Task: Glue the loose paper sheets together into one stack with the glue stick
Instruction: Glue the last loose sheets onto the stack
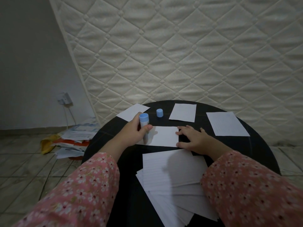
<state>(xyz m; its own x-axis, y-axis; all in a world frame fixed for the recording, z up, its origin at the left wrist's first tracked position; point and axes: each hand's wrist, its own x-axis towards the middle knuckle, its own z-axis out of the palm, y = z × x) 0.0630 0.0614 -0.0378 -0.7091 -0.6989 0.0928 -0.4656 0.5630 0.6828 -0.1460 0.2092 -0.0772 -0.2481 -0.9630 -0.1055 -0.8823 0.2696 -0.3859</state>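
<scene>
Dim, grainy; we note soft shadow on paper stack, mattress lit brighter, wide-angle bending at edges.

Matt white paper sheets on smooth dark table; smooth blue plastic cap; quilted cloth mattress; floral cloth sleeves.

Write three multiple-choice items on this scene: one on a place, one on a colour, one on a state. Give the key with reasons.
1. Where is the cap?
A. on the glue stick
B. standing on the table
C. on the floor

2. What colour is the table?
A. black
B. white
C. red

3. What is the left hand doing?
A. lying flat
B. gripping the glue stick
C. lifting a sheet

Key: 1 B, it stands alone beyond the hands; 2 A, the round top is black; 3 B, fingers curl round the stick over the sheet, which the right hand steadies.
</scene>
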